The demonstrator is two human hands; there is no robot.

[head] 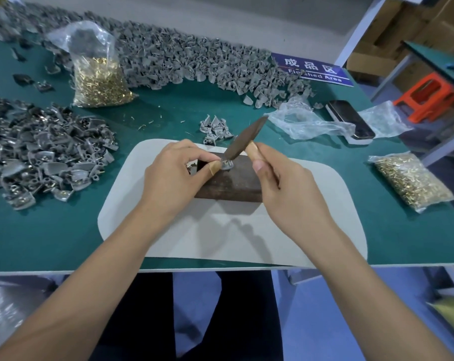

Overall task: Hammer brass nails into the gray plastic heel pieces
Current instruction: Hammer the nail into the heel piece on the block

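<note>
A gray plastic heel piece (227, 165) lies on a rusty brown metal block (231, 182), which sits on a white mat (220, 238). My left hand (173, 175) pinches the piece from the left with thumb and taped fingertip. My right hand (280, 183) grips the wooden handle of a small hammer (246, 136), whose dark head comes down onto the piece. Any brass nail under the hammer is hidden. A clear bag of brass nails (98, 82) stands at the back left and another bag of nails (413, 181) lies at the right.
A big heap of gray heel pieces (194, 63) runs along the back. A pile of pieces (46, 152) lies at the left and a small cluster (215, 128) sits behind the block. An empty plastic bag (304, 121), a phone (350, 121) and a blue sign (311, 69) are at the right.
</note>
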